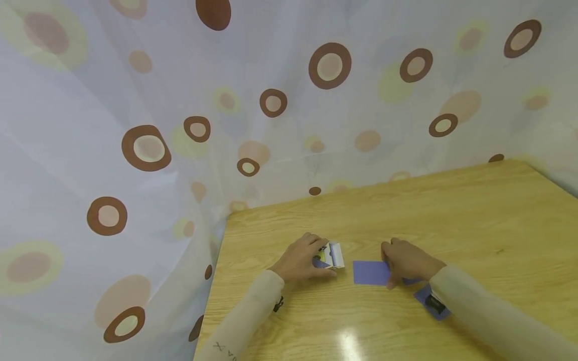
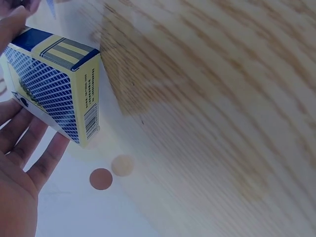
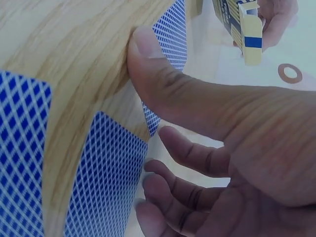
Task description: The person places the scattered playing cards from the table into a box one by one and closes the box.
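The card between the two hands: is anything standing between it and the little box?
Nothing visible. In the head view, only a strip of table lies between the card and the box in the left hand. The box's flap sticks out on that side; the right hand hides the card's other end.

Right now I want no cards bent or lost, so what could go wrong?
The blue card at the right hand seems to lie flat, so its edges could bend if pinched hard. The right sleeve reaches over another card and might drag it. The left hand holds the card box with its flap open; anything inside could slide out if it tips.
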A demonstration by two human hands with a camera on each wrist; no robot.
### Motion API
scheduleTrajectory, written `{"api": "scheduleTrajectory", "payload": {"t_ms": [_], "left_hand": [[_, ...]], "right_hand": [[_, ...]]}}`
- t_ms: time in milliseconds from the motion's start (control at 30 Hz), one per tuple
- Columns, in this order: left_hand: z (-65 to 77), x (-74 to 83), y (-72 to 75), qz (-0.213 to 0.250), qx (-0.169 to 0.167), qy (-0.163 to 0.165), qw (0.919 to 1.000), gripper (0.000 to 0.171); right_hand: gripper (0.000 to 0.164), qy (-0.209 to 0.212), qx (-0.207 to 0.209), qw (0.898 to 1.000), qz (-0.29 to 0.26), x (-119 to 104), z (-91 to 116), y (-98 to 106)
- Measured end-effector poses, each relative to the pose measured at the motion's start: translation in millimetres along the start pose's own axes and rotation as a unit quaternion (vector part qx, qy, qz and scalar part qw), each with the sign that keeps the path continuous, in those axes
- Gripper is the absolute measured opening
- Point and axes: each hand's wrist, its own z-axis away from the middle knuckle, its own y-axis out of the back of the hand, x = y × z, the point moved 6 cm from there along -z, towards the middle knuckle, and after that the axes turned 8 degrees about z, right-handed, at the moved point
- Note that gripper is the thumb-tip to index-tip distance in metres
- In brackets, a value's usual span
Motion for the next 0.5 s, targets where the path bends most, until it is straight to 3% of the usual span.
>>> {"api": "scheduleTrajectory", "payload": {"t_ms": [233, 367, 500], "left_hand": [[-0.8, -0.2, 1.6, -0.011, -0.002, -0.003, 0.9999, 0.085], [-0.1, -1.0, 1.8, -0.01, -0.005, 0.001, 0.9999, 0.085], [0.9, -2.0, 3.7, -0.01, -0.003, 0.007, 0.9999, 0.085]], "right_hand": [[0.053, 0.01, -0.012, 1.0, -0.017, -2.0, -1.1, 0.4], [0.058, 0.02, 0.018, 1.0, -0.001, 6.2, 3.5, 4.1], [0.069, -0.01, 0.051, 0.998, 0.037, 24.3, 15.8, 11.6]]}}
